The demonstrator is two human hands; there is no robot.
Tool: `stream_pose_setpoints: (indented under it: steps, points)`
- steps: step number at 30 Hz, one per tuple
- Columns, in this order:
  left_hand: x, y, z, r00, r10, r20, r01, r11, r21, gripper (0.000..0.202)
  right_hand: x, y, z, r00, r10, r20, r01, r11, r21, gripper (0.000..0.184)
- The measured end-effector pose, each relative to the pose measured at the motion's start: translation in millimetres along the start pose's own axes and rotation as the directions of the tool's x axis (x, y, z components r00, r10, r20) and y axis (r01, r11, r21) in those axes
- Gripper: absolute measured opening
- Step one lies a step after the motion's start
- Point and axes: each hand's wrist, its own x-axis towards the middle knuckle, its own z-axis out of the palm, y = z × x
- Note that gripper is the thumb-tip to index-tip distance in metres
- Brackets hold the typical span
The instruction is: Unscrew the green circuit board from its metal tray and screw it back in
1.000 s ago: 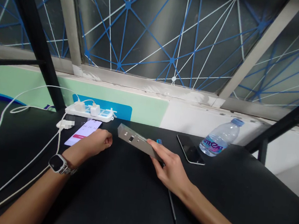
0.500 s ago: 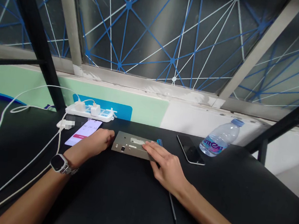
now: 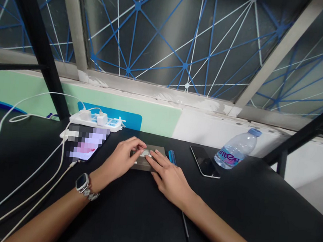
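Note:
A flat grey metal case [image 3: 144, 167] with white labels on top lies on the black table, partly hidden by both hands. My left hand [image 3: 120, 157], with a watch at the wrist, rests at the case's left side. Its thumb and fingertips come together in a pinch over the label; whatever is between them is hidden. My right hand [image 3: 170, 174] lies on the case's right part with fingers stretched out, tips at the label. A screwdriver with a blue handle [image 3: 172, 156] runs under my right hand, its thin dark shaft [image 3: 186, 231] showing nearer to me.
To the left lie a lit phone [image 3: 89, 148], white cables [image 3: 36, 202] and a white power strip [image 3: 111, 123] with plugs. On the right are a dark phone [image 3: 205, 162] and a tilted-looking water bottle [image 3: 236, 150]. Window panels and a wall stand behind the table.
My left hand has moved right, from beside the case onto its top, and from a curled fist to a pinch. My right hand has shifted slightly left, its fingers more spread.

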Motion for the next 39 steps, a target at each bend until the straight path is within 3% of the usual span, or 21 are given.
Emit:
stream_pose_setpoints:
  steps: [4, 7, 10, 12, 14, 17, 18, 22, 23, 25, 28, 31, 34, 39]
  points:
    - [-2, -6, 10.2, 0.998, 0.001, 0.064, -0.003, 1.0, 0.024, 0.019, 3, -2, 6, 0.999, -0.016, 0.047, 0.017, 1.0, -0.007, 0.056]
    - [-3, -10, 11.3, 0.998, -0.007, 0.062, 0.006, 1.0, 0.024, 0.018, 3, -7, -3, 0.999, -0.013, 0.035, 0.014, 1.0, -0.016, 0.056]
    - [-3, -10, 9.2, 0.998, -0.026, 0.051, 0.027, 1.0, -0.015, 0.017, -1, -5, -24, 0.985, 0.17, -0.043, -0.171, 0.985, -0.033, 0.038]
    - [-3, -8, 7.9, 0.998, -0.043, 0.043, 0.045, 0.999, -0.031, 0.016, -8, 4, -37, 0.925, 0.379, -0.023, -0.38, 0.925, -0.007, 0.021]
    - [-3, -5, 7.9, 0.998, -0.059, 0.026, 0.06, 0.998, -0.037, 0.016, -17, 16, -44, 0.841, 0.52, 0.149, -0.531, 0.846, 0.045, 0.027]
    - [-4, -1, 10.2, 0.998, -0.069, -0.007, 0.068, 0.995, -0.075, 0.016, -26, 33, -41, 0.72, 0.52, 0.459, -0.657, 0.725, 0.208, 0.028]
    - [-4, -1, 11.5, 0.997, -0.073, -0.015, 0.072, 0.992, -0.104, 0.016, -27, 36, -38, 0.7, 0.506, 0.503, -0.682, 0.683, 0.263, 0.026]
    - [-3, 0, 16.2, 0.986, -0.165, -0.01, 0.154, 0.936, -0.318, 0.013, -22, 32, -32, 0.675, 0.539, 0.504, -0.737, 0.448, 0.507, 0.021]
    - [-3, 0, 17.1, 0.978, -0.207, 0.003, 0.191, 0.899, -0.393, 0.014, -19, 29, -33, 0.686, 0.532, 0.497, -0.715, 0.365, 0.596, 0.021]
    - [-2, 0, 18.3, 0.956, -0.291, 0.029, 0.261, 0.802, -0.537, 0.016, -14, 22, -39, 0.756, 0.498, 0.425, -0.584, 0.22, 0.781, 0.025]
    - [-2, 3, 19.0, 0.916, -0.396, 0.067, 0.321, 0.622, -0.714, 0.019, -8, 13, -48, 0.842, 0.499, 0.203, -0.306, 0.134, 0.942, 0.027]
    - [-3, 4, 19.8, 0.874, -0.466, 0.136, 0.352, 0.416, -0.839, 0.02, -7, 8, -49, 0.834, 0.551, 0.004, -0.094, 0.136, 0.986, 0.023]
    - [-3, 3, 21.5, 0.845, -0.502, 0.187, 0.355, 0.263, -0.897, 0.019, -8, 5, -43, 0.805, 0.582, -0.116, 0.027, 0.159, 0.987, 0.017]
    - [-5, 1, 25.2, 0.845, -0.497, 0.197, 0.327, 0.19, -0.925, 0.013, -9, -1, -33, 0.782, 0.594, -0.186, 0.108, 0.166, 0.98, 0.011]
